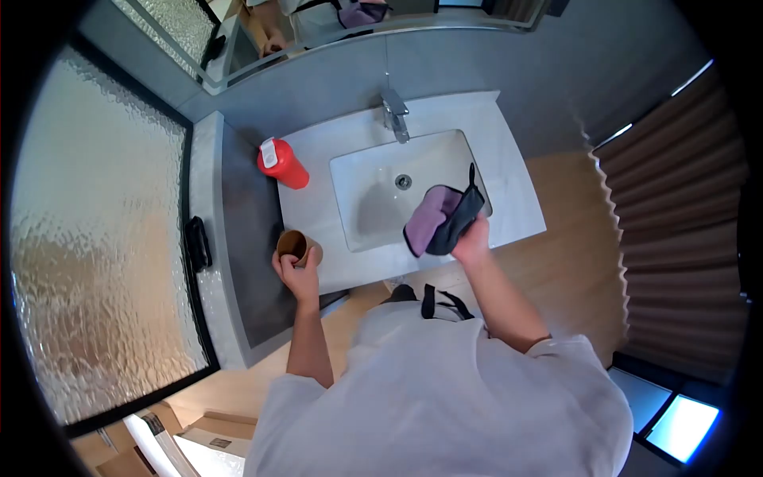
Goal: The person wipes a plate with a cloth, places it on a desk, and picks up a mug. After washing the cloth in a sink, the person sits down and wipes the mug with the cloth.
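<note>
My left hand is closed around a brown paper-like cup, its open top facing up, at the left front of the white counter. In my right hand is a folded cloth, purple on one side and dark grey on the other, with a dark loop sticking up. The cloth is over the front right part of the white sink basin. My right fingers are partly hidden behind it. A red bottle lies or leans at the counter's left side.
A chrome faucet stands behind the basin. Above it is a mirror. Textured glass in a black frame is on the left, a brown pleated curtain on the right. Cardboard boxes are at the lower left.
</note>
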Demonstrator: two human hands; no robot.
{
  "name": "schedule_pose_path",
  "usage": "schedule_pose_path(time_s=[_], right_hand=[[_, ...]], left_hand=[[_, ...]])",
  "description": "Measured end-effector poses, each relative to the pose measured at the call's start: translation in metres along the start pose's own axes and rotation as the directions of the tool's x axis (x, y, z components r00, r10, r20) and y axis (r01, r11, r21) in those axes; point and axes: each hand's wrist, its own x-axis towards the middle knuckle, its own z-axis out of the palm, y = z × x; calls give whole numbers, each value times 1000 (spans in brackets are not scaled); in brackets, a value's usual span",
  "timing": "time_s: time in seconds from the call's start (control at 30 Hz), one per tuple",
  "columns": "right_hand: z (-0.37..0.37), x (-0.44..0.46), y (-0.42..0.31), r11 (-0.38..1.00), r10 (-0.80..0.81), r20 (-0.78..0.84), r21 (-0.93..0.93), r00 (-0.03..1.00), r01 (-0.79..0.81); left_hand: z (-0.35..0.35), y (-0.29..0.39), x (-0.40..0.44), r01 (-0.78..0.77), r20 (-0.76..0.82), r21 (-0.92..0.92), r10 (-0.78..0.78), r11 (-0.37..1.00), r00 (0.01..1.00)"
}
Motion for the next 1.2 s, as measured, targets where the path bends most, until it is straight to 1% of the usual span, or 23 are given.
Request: schedule_pose_path(time_s=[0.03,0.07,0.1,0.17,0.2,0.3,0.37,0.43,0.47,0.5,0.57,0.6,0.67,0.7,0.77,0.87,0.9,0.97,1.0,1.03,1.07,1.17,1.2], right_hand=[[12,13,-5,1000,0,-72,14,997,1],[23,25,-10,1000,11,-60,16,998,-10],[34,36,-15,1000,21,-48,17,999,-20],[46,61,-25,999,29,-44,21,999,-28],[53,73,-30,999,45,-30,32,999,-44],[73,111,-38,997,76,33,-12,997,-75],[79,145,-42,988,155,86,-18,984,-154],[89,174,-42,978,200,28,-65,979,-197],[95,183,-43,970,242,37,-37,969,-241],[101,191,-44,968,249,107,-31,963,-247],[114,208,-54,958,286,168,-22,943,-287],[128,205,-59,958,287,182,-32,941,-286],[128,211,-67,953,302,224,-34,927,-302],[126,214,-70,952,304,269,-42,914,-304],[113,211,-74,949,314,264,-79,912,-304],[59,215,-77,978,199,131,27,971,-205],[26,223,-71,982,169,200,45,965,-182],[-28,235,-59,970,213,120,92,970,-225],[-34,231,-53,968,221,117,96,968,-232],[-38,227,-47,955,283,-12,101,959,-280],[-40,226,-41,939,339,-138,111,931,-325],[-50,239,-20,920,391,-179,102,903,-378],[-50,242,-15,902,428,-90,112,899,-418]], left_hand=[[3,-7,3,71,13,-7,-71,997,997],[7,-14,5,139,27,-12,-139,990,990],[11,-21,6,142,31,-17,-142,990,989],[18,-34,0,-26,-45,51,28,998,999],[20,-42,-5,45,-13,77,-44,996,999],[17,-28,-3,86,-4,112,-86,990,996],[18,-12,4,114,25,179,-120,977,992],[7,6,0,181,35,154,-189,971,981],[1,11,-4,166,33,205,-176,965,984],[-1,18,-9,169,18,218,-177,961,984],[-10,33,-22,233,-91,234,-217,944,972],[-10,46,-29,226,-99,166,-212,960,972],[-11,55,-48,215,-97,215,-198,953,975],[-9,60,-56,200,-91,249,-182,948,979],[0,67,-72,201,-95,259,-183,945,979],[18,94,-81,190,-90,285,-171,940,981],[22,99,-83,195,-93,296,-175,935,980],[26,107,-89,187,-46,233,-181,954,982],[27,110,-92,196,-31,221,-194,955,981],[25,108,-95,197,-32,228,-195,953,980],[23,105,-100,250,-2,187,-254,950,967],[14,98,-116,343,42,123,-350,931,936],[11,98,-118,385,54,95,-391,918,919]])
